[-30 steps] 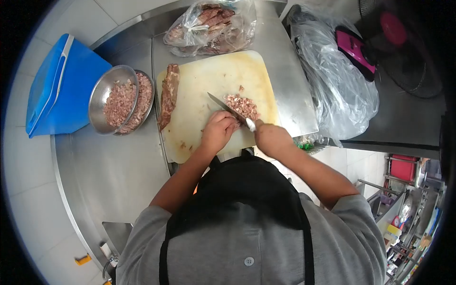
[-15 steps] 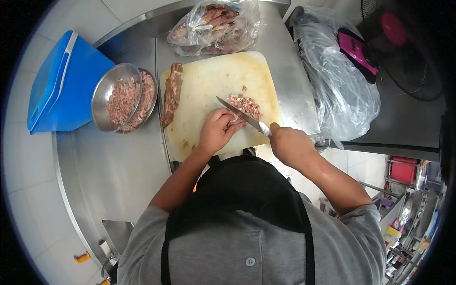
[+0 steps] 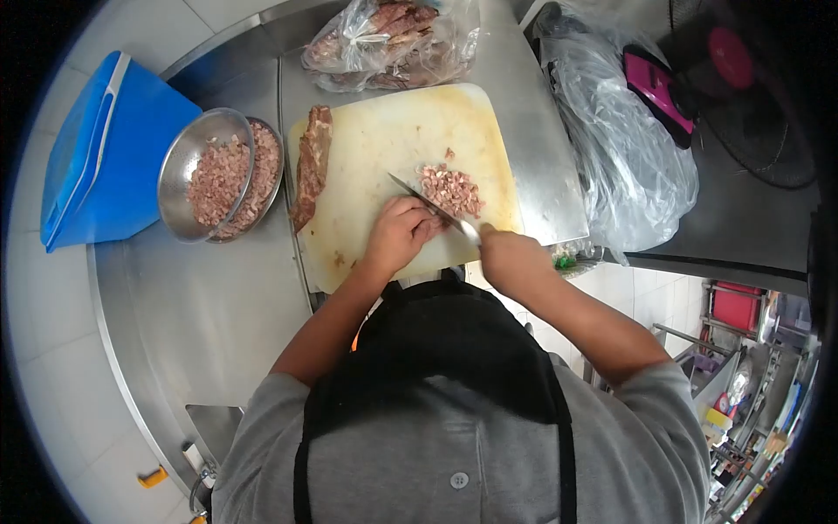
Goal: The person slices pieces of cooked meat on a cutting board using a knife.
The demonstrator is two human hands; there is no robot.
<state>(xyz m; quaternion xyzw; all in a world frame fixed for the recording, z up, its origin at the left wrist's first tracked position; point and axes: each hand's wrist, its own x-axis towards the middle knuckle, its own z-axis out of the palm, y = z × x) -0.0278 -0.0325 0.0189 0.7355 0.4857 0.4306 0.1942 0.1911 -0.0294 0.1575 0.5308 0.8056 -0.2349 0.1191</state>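
My right hand (image 3: 511,259) is closed round the handle of a knife (image 3: 434,208), whose blade points up and left over the cutting board (image 3: 375,140). Against the near side of the blade, my left hand (image 3: 400,234) has its fingers curled over a piece of meat (image 3: 439,226), mostly hidden by the fingers. Just beyond the blade lies a pile of diced meat (image 3: 450,190). A long strip of meat (image 3: 312,166) rests along the board's left edge.
Two metal bowls of diced meat, a front one (image 3: 177,185) and one behind (image 3: 278,150), stand left of the board, beside a blue cooler (image 3: 131,157). Bagged meat (image 3: 393,44) lies at the back. Plastic sheeting (image 3: 620,166) and a pink-and-black object (image 3: 655,87) are at right.
Compared with half a second ago, my right hand and the knife have moved slightly left. My left hand stays bent over the meat beside the blade. The whole view has shifted a little.
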